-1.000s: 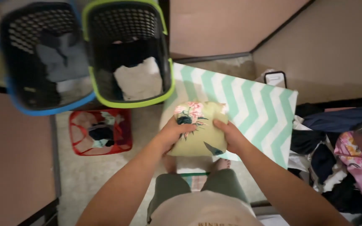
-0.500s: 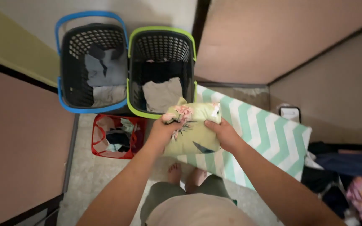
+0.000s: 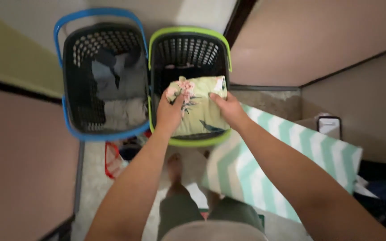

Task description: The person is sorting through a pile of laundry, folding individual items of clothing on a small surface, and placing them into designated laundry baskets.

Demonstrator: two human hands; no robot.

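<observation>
Head cam: folded floral cloth held w/ both grips, left hand on its left edge, right hand on its right. Cloth sits directly over green-rimmed basket opening, long axis running front-back; blue-rimmed basket just left.

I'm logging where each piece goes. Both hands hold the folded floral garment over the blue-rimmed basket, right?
Not quite. The left hand and right hand do hold the folded floral garment, but over the green-rimmed basket, not the blue-rimmed basket, which stands to its left. The head view shows this.
</observation>
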